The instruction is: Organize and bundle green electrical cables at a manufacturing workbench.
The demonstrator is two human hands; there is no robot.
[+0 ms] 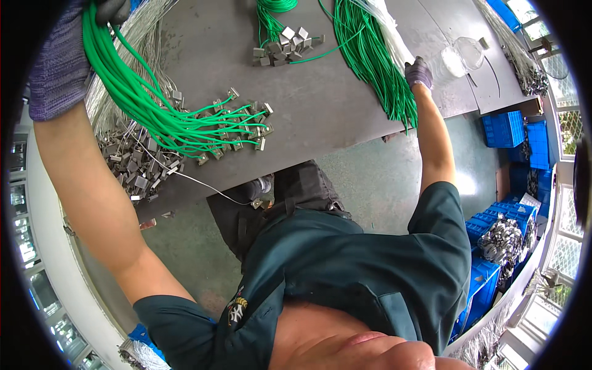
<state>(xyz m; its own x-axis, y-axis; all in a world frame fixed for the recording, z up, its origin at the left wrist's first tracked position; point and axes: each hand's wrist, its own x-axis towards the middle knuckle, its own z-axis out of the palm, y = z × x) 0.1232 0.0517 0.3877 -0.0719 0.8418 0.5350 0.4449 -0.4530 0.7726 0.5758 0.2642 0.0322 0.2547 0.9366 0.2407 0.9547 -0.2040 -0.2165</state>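
Observation:
My left hand (66, 55), in a purple-grey knitted glove, is closed on a bundle of green cables (132, 102) at the upper left. Small metal connectors (237, 126) tip the bundle's lower ends, fanned out just over the grey table. At the upper right my right hand (419, 73), also gloved, has its fingers curled at the lower end of a long white plastic sleeve (390, 34). Beside that sleeve, loose green cables (370, 65) lie across the table, their ends hanging at the front edge.
Metal connectors with pale wires heap (139, 163) at the table's left. A coiled green bundle with block-shaped ends (287, 48) lies at the back. Clear plastic (453, 61) rests right of my right hand. Blue crates (502, 129) stand on the right.

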